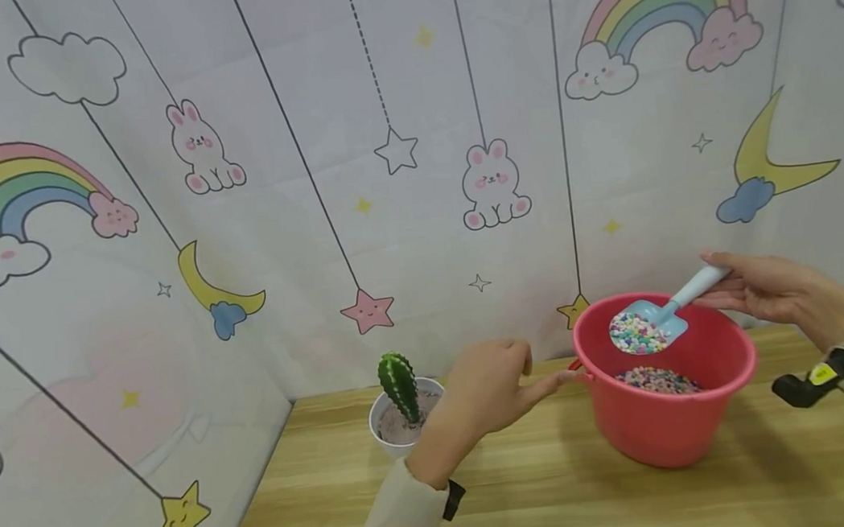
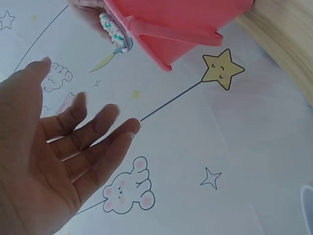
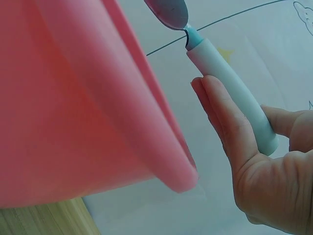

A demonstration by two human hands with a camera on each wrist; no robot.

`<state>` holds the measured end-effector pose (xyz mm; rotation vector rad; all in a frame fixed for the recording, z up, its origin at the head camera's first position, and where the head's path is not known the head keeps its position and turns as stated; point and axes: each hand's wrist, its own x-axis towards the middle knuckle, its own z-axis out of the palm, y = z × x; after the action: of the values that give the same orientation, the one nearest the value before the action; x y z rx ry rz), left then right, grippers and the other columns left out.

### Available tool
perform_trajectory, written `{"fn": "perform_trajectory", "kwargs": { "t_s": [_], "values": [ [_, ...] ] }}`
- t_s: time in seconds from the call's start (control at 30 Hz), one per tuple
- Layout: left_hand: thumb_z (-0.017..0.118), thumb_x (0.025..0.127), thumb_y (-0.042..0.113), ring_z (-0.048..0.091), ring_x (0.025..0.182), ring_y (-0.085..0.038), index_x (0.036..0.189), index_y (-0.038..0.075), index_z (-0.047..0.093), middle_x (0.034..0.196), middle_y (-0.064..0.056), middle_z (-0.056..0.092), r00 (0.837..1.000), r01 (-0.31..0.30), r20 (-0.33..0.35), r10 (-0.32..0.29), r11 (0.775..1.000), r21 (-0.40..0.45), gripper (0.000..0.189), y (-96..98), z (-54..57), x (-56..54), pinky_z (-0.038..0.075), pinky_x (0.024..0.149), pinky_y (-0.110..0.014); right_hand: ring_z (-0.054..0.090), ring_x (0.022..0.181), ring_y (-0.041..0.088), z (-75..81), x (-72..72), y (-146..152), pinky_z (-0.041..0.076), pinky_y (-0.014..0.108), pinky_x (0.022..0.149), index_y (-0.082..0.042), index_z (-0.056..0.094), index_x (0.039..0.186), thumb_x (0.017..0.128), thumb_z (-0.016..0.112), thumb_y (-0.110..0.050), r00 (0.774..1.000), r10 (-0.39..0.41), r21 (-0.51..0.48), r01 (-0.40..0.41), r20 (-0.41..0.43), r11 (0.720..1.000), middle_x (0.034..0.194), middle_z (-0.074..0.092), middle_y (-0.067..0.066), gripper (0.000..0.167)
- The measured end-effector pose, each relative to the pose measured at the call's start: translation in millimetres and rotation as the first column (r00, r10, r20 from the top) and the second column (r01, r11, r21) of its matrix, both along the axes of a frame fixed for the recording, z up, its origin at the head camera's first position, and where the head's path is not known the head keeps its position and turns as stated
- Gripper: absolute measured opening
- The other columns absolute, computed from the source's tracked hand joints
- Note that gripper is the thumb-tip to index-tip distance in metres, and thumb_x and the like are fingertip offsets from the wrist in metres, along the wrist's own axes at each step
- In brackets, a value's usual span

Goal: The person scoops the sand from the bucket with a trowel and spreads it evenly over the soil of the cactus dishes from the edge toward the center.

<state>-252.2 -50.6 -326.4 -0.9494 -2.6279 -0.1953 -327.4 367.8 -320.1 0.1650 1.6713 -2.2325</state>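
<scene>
A light-blue scoop (image 1: 668,313) with a pale handle is held by my right hand (image 1: 779,286), fingers and thumb about the handle (image 3: 234,90). Small multicoloured beads (image 1: 637,333) fill its blade, which is above the mouth of a red bucket (image 1: 668,434). More beads (image 1: 657,380) lie inside the bucket. My left hand (image 1: 491,388) is by the bucket's left side, its thumb pointing toward the side handle (image 1: 579,371). In the left wrist view the left hand (image 2: 68,142) has loosely bent, spread fingers, holds nothing and looks apart from the bucket (image 2: 181,19).
Behind my left wrist, a cactus (image 1: 398,384) stands in a white pot (image 1: 383,431), partly hidden by the arm. Bucket and pot stand on a wood-grain table (image 1: 319,479). A patterned cloth backdrop (image 1: 311,351) hangs behind and at the left.
</scene>
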Motion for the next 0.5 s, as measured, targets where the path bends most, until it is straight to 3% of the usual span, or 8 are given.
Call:
{"fn": "perform_trajectory", "kwargs": {
  "t_s": [0.17,0.37,0.5],
  "values": [
    [0.061,0.101,0.060,0.042,0.057,-0.004,0.074,0.020,0.055,0.066,0.010,0.050,0.996,0.034,-0.083,-0.029,0.998,0.061,0.048,-28.0,4.1,9.9,0.033,0.050,-0.014,0.082,0.092,0.030,-1.4,-0.6,0,0.064,0.040,0.091,-0.013,0.075,0.091,0.108,0.056,-0.040,1.000,0.000,-0.007,0.000,0.009,1.000,0.095,0.082,0.010,0.037],
    [0.069,0.098,0.055,0.041,0.055,-0.003,0.080,0.017,0.062,0.075,0.008,0.059,0.971,0.053,-0.237,-0.025,0.992,0.114,0.042,-60.4,6.9,18.2,0.032,0.050,-0.013,0.082,0.091,0.029,0.8,-2.7,-3,0.064,0.040,0.091,-0.012,0.075,0.091,0.108,0.055,-0.039,1.000,0.005,0.001,-0.005,0.007,1.000,0.095,0.082,0.010,0.038],
    [0.075,0.095,0.051,0.047,0.056,-0.003,0.082,0.016,0.065,0.076,0.008,0.062,0.954,0.042,-0.299,0.002,0.989,0.141,0.038,-81.0,4.3,20.6,0.036,0.050,-0.013,0.082,0.092,0.028,2.1,-4.4,-5,0.064,0.040,0.092,-0.012,0.074,0.091,0.108,0.054,-0.040,1.000,0.013,0.016,-0.013,0.005,1.000,0.095,0.082,0.010,0.038]
  ]
}}
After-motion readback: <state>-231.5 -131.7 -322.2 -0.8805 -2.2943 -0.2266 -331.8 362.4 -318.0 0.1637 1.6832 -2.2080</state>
